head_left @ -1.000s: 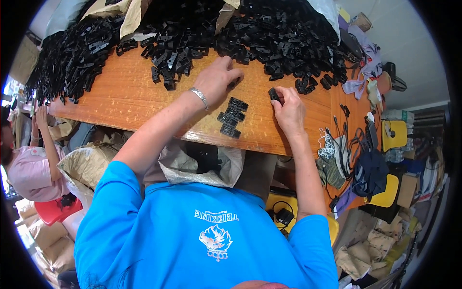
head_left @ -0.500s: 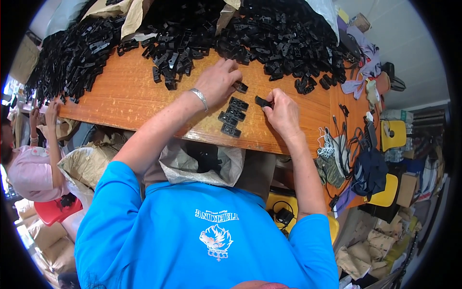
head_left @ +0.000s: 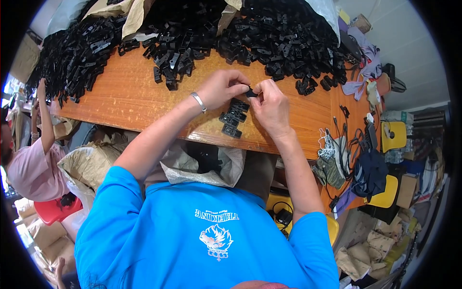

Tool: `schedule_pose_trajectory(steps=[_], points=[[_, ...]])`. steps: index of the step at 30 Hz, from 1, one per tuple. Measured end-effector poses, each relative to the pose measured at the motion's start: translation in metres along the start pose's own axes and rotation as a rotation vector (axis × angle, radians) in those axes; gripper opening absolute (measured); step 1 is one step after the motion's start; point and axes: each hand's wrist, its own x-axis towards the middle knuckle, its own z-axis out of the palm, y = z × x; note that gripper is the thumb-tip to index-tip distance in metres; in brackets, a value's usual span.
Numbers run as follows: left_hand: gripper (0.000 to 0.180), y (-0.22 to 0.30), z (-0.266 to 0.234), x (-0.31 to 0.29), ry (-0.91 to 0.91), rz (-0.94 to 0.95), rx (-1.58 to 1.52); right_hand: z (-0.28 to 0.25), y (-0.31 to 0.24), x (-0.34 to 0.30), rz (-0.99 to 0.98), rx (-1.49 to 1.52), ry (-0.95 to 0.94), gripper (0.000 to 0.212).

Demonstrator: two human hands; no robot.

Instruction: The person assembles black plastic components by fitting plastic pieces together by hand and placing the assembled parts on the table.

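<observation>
My left hand (head_left: 225, 88) and my right hand (head_left: 271, 107) meet above the wooden table (head_left: 202, 126). Pinched between their fingertips is a small black plastic piece (head_left: 250, 93), mostly covered by the fingers; whether it is one part or two joined cannot be made out. Just below the hands, several black plastic parts (head_left: 233, 118) lie side by side in a short slanting column. Beyond them, loose heaps of similar black parts (head_left: 288, 43) spread along the far side of the table.
An open sack (head_left: 226, 166) with dark pieces inside rests at my lap. Cables (head_left: 342, 144) and cloths lie at the table's right end. On the left, a co-worker in a pink top (head_left: 41, 166) reaches toward a heap of long black strands (head_left: 62, 62).
My right hand has moved left with its black piece to meet my left hand, which held a black part near the column. The co-worker's arm has lifted toward the heap.
</observation>
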Motion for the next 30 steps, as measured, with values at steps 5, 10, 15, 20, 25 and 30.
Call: schedule_pose_trajectory(steps=[5, 10, 15, 20, 25, 30], points=[[0.022, 0.002, -0.001, -0.007, 0.037, -0.007, -0.062, 0.005, 0.009, -0.002, 0.370, 0.616, -0.122, 0.033], [0.027, 0.003, 0.001, -0.008, 0.122, 0.019, 0.086, 0.013, 0.020, 0.007, 0.434, 0.585, -0.118, 0.028], [0.039, -0.018, -0.009, -0.004, 0.276, 0.290, 0.683, 0.029, 0.020, 0.015, 0.154, 0.188, 0.077, 0.025], [0.031, -0.020, -0.001, -0.001, 0.253, 0.202, 0.743, 0.040, 0.023, 0.014, 0.086, 0.091, 0.067, 0.028], [0.028, -0.024, -0.002, 0.001, 0.250, 0.191, 0.755, 0.037, 0.018, 0.014, 0.117, 0.123, 0.057, 0.027], [0.027, -0.023, -0.002, 0.003, 0.223, 0.156, 0.744, 0.039, 0.023, 0.012, 0.124, 0.101, 0.025, 0.027]])
